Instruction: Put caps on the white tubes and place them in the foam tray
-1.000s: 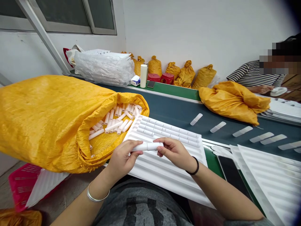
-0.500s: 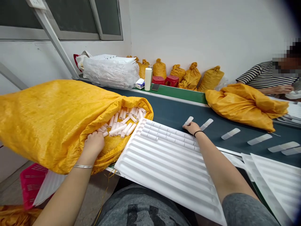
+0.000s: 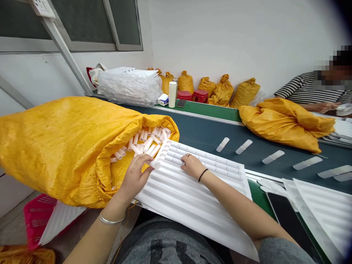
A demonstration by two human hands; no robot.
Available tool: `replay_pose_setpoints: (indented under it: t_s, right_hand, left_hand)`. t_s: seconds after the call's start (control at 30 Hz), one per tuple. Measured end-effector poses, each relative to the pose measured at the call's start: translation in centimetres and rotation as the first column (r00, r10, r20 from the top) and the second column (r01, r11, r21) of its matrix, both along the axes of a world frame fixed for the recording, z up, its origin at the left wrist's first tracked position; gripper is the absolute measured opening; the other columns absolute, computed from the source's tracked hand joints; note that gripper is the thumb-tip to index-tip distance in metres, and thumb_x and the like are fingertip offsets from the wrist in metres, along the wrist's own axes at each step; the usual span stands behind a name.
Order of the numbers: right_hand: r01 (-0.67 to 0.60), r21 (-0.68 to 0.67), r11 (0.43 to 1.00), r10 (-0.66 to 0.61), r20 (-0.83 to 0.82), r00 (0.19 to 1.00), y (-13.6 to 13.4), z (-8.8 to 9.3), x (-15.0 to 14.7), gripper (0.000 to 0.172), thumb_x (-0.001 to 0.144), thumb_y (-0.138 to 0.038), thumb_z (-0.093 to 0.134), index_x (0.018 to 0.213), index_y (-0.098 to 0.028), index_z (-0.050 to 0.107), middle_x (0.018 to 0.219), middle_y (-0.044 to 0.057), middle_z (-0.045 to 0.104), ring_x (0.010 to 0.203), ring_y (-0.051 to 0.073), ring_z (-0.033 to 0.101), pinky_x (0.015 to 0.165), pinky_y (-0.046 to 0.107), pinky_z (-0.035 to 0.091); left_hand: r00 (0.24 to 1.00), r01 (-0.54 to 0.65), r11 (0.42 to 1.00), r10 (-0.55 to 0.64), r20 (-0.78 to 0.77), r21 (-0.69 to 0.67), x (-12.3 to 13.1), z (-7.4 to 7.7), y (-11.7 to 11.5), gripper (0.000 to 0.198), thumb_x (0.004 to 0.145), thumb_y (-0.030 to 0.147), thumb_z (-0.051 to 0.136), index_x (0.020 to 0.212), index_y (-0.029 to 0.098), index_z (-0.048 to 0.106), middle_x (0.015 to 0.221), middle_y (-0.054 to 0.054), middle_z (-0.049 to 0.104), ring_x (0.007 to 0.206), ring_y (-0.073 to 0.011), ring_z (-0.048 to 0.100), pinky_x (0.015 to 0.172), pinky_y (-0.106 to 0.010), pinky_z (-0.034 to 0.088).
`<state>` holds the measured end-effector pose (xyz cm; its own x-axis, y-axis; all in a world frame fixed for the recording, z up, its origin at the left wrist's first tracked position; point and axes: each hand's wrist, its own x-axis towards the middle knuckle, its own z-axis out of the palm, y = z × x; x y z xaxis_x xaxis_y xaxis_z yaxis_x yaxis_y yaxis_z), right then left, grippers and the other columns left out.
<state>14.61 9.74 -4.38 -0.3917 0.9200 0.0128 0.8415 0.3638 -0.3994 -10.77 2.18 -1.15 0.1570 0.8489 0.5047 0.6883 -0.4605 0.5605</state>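
Tube (image 3: 156,165), white, lies at the frame's centre, just above the tray's left side. Our left hand (image 3: 135,175), its forearm rising from the lower left, pinches it between thumb and fingertips. Our right hand (image 3: 193,167) reaches in from the lower right, palm down, fingers bunched at the partly filled third row of the tray; we cannot tell whether they grip a tube there.

We find the grooved white tray (image 3: 198,211) holding marked tubes in its upper rows. Left of it, a yellow sack (image 3: 68,146) gapes toward the right, loose tubes (image 3: 150,143) heaped in its mouth.

The tray's upper left corner meets the sack's mouth; its right edge borders a green strip (image 3: 255,192). Beyond, we note dark belt (image 3: 198,126) surface between sack and spaced white pieces (image 3: 244,146).
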Motion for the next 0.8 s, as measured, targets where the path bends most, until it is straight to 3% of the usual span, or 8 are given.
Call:
replay_pose_setpoints:
  t_s: [0.17, 0.27, 0.37, 0.43, 0.5, 0.63, 0.73, 0.8]
  right_hand:
    - [0.050, 0.056, 0.997, -0.043, -0.124, 0.991, -1.0, 1.7, 0.1, 0.018, 0.074, -0.013, 0.059, 0.092, -0.012, 0.058, 0.092, 0.011, 0.060, 0.085, 0.021, 0.058, 0.079, 0.033, 0.045]
    - [-0.008, 0.000, 1.000, 0.008, -0.267, 0.964, -3.4, 3.8, 0.5, 0.018, 0.081, -0.019, 0.052, 0.099, -0.016, 0.053, 0.080, 0.002, 0.059, 0.068, 0.014, 0.057, 0.065, 0.026, 0.048]
    - [-0.202, -0.173, 0.964, 0.046, -0.638, 0.769, -6.0, 5.1, 0.3, 0.019, 0.087, -0.028, 0.050, 0.103, -0.017, 0.052, 0.078, 0.001, 0.059, 0.065, 0.011, 0.058, 0.059, 0.024, 0.050]
    - [-0.299, -0.229, 0.926, -0.013, -0.813, 0.582, -7.1, 5.6, 0.2, 0.025, 0.088, -0.035, 0.053, 0.104, -0.017, 0.054, 0.080, 0.003, 0.060, 0.066, 0.012, 0.059, 0.059, 0.025, 0.051]
    - [-0.286, -0.215, 0.934, -0.038, -0.854, 0.519, -7.7, 6.0, 0.5, 0.029, 0.087, -0.040, 0.056, 0.106, -0.017, 0.056, 0.082, 0.004, 0.060, 0.067, 0.013, 0.060, 0.059, 0.026, 0.052]
    - [-0.165, 0.035, 0.986, 0.137, -0.733, 0.666, -7.8, 7.2, 2.1, 0.026, 0.089, -0.033, 0.056, 0.111, -0.020, 0.059, 0.091, 0.006, 0.064, 0.078, 0.016, 0.062, 0.070, 0.031, 0.053]
    - [-0.262, 0.281, 0.923, 0.374, -0.499, 0.782, -7.6, 8.2, 3.1, 0.027, 0.090, -0.022, 0.052, 0.117, -0.022, 0.057, 0.105, 0.008, 0.065, 0.097, 0.020, 0.060, 0.085, 0.036, 0.050]
    - [-0.360, 0.323, 0.875, 0.470, -0.398, 0.787, -7.6, 8.5, 3.2, 0.030, 0.091, -0.021, 0.051, 0.120, -0.022, 0.055, 0.110, 0.009, 0.065, 0.103, 0.020, 0.059, 0.089, 0.036, 0.049]
  left_hand:
    - [0.936, 0.100, 0.991, -0.063, 0.348, -0.089, 0.9, 0.2, -1.5, 0.022, 0.084, 0.025, 0.061, 0.105, 0.019, 0.056, 0.110, -0.008, 0.062, 0.107, -0.0211, 0.057, 0.097, -0.039, 0.043]
    - [0.728, 0.155, 0.980, -0.026, 0.685, -0.127, 1.7, 0.1, -1.7, 0.039, 0.080, 0.028, 0.066, 0.114, 0.023, 0.047, 0.105, -0.006, 0.065, 0.100, -0.0186, 0.062, 0.090, -0.037, 0.049]
    - [0.520, 0.199, 0.966, 0.037, 0.853, -0.163, 3.1, 0.4, -1.9, 0.056, 0.075, 0.033, 0.072, 0.120, 0.028, 0.040, 0.099, -0.003, 0.066, 0.093, -0.0153, 0.065, 0.084, -0.033, 0.052]
    - [0.443, 0.233, 0.954, 0.070, 0.894, -0.190, 4.0, 0.5, -2.0, 0.051, 0.069, 0.034, 0.077, 0.109, 0.025, 0.047, 0.096, -0.002, 0.067, 0.092, -0.0150, 0.065, 0.084, -0.031, 0.052]
    - [0.408, 0.256, 0.941, 0.101, 0.907, -0.220, 4.4, 0.5, -2.1, 0.044, 0.064, 0.032, 0.081, 0.096, 0.021, 0.052, 0.094, -0.003, 0.068, 0.092, -0.0160, 0.065, 0.084, -0.031, 0.052]
    - [0.595, 0.238, 0.907, 0.146, 0.790, -0.347, 4.1, 0.6, -2.4, 0.037, 0.066, 0.036, 0.078, 0.093, 0.016, 0.063, 0.082, -0.004, 0.069, 0.076, -0.0160, 0.065, 0.073, -0.028, 0.052]
    - [0.815, 0.248, 0.876, 0.043, 0.579, -0.413, 3.9, 1.5, -2.8, 0.033, 0.075, 0.039, 0.070, 0.098, 0.015, 0.069, 0.077, -0.004, 0.070, 0.072, -0.0175, 0.064, 0.069, -0.028, 0.052]
    - [0.874, 0.306, 0.862, -0.088, 0.477, -0.403, 4.0, 2.3, -3.2, 0.031, 0.080, 0.039, 0.064, 0.103, 0.017, 0.069, 0.090, -0.006, 0.071, 0.084, -0.0198, 0.065, 0.076, -0.030, 0.051]
